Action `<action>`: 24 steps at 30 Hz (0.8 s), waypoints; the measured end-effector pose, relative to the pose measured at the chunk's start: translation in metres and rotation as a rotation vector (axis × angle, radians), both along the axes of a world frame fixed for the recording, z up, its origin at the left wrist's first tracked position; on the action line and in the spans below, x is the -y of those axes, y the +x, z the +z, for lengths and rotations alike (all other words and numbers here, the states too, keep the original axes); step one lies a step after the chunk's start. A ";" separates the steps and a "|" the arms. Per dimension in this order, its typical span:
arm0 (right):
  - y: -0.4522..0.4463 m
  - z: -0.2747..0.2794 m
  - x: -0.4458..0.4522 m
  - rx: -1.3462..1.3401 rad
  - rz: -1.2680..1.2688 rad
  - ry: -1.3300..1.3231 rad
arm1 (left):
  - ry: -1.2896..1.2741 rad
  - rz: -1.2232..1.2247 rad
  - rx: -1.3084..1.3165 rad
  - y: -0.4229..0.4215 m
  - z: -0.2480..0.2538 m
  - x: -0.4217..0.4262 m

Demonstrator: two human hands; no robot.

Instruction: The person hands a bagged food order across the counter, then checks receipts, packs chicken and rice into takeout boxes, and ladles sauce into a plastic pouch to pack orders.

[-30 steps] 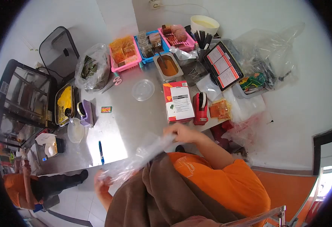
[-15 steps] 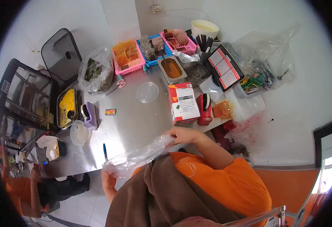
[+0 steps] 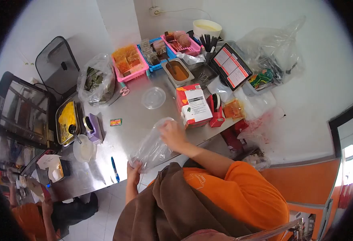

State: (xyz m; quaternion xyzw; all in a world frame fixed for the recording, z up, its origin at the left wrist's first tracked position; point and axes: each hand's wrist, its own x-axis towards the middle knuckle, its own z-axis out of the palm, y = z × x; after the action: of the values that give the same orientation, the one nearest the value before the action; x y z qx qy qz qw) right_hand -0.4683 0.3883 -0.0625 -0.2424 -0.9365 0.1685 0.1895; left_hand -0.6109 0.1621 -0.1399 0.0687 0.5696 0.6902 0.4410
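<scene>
A clear plastic bag [image 3: 153,148] is stretched between my two hands over the front edge of the metal table. My left hand [image 3: 134,172] grips its lower end, fingers closed on the film. At the upper part, my right hand [image 3: 172,135] is closed on the bag, its fingers slightly blurred. A red and white box [image 3: 193,105] stands just beyond my right hand. Behind the bag lies a round clear lid [image 3: 153,97]. To the left of my left hand is a blue pen [image 3: 115,169] on the table.
Pink and blue baskets, a sauce pan [image 3: 178,72], a red tape dispenser [image 3: 216,110] and a tablet [image 3: 230,66] stand at the back and right. A purple tape dispenser [image 3: 93,127], a tray [image 3: 67,121] and a bowl [image 3: 84,148] are left. A co-worker [image 3: 33,221] stands lower left.
My right hand has moved forward and left, over the table. My left hand has shifted right, and the bag now slants more steeply. The co-worker now holds a box-like item.
</scene>
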 end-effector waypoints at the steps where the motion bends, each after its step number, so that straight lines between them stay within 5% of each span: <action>1: -0.004 -0.014 0.004 0.097 0.172 -0.045 | -0.034 -0.023 -0.073 -0.002 0.002 -0.006; 3: -0.003 -0.049 0.019 0.088 0.191 -0.019 | -0.104 -0.070 -0.221 -0.009 0.005 -0.013; 6: 0.008 -0.055 0.021 0.001 0.247 -0.122 | -0.436 0.058 -0.805 -0.028 -0.018 -0.018; 7: 0.015 -0.049 0.018 -0.040 0.271 -0.179 | -0.584 0.096 -1.208 -0.024 0.001 -0.023; 10: 0.059 -0.032 0.005 -0.128 0.098 -0.688 | -0.369 0.080 -1.477 -0.010 0.066 -0.066; 13: 0.099 -0.052 -0.007 -0.549 -0.460 -1.660 | -0.080 -0.265 -1.118 0.002 0.089 -0.141; 18: 0.111 -0.016 -0.033 -1.027 -0.647 -1.823 | -0.001 -0.452 -0.188 0.010 0.031 -0.297; 24: 0.116 -0.013 -0.062 -0.943 -0.575 -1.862 | -0.063 -0.522 -0.178 0.025 0.022 -0.358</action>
State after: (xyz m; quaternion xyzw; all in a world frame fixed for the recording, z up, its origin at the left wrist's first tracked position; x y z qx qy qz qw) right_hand -0.3519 0.4508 -0.0756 -0.4126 -0.1815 0.8390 0.3048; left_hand -0.5858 0.5202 -0.1179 0.2596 0.5901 0.5265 0.5542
